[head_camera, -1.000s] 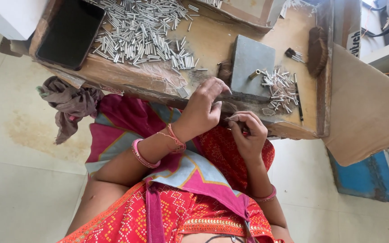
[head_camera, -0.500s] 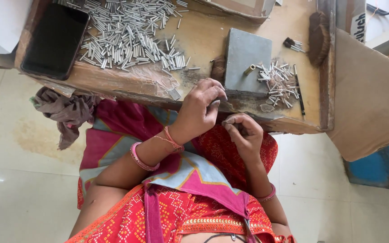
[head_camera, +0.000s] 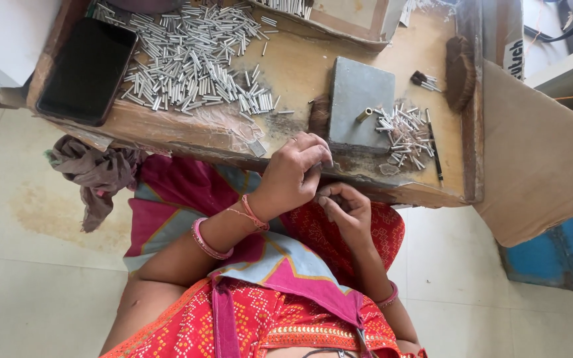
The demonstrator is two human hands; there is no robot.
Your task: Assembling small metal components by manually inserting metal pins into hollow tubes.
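Hands meet at the near edge of the wooden work tray [head_camera: 167, 126], just in front of the grey stone block [head_camera: 361, 99]. The left hand [head_camera: 293, 174] curls its fingers narrowly, tips pinched together toward the right hand [head_camera: 345, 207], whose fingers are also bent close; whatever small piece passes between them is hidden, so I cannot tell what either holds. A short brass tube [head_camera: 364, 115] lies on the block, beside a small heap of metal tubes [head_camera: 406, 136], while the large heap of metal tubes [head_camera: 190, 56] spreads well apart to the left, near a dark phone [head_camera: 87, 69]. Doing this well seems to call for keeping both hands braced against the tray edge and gripping lightly, so a thin piece neither bends nor slips into the lap.
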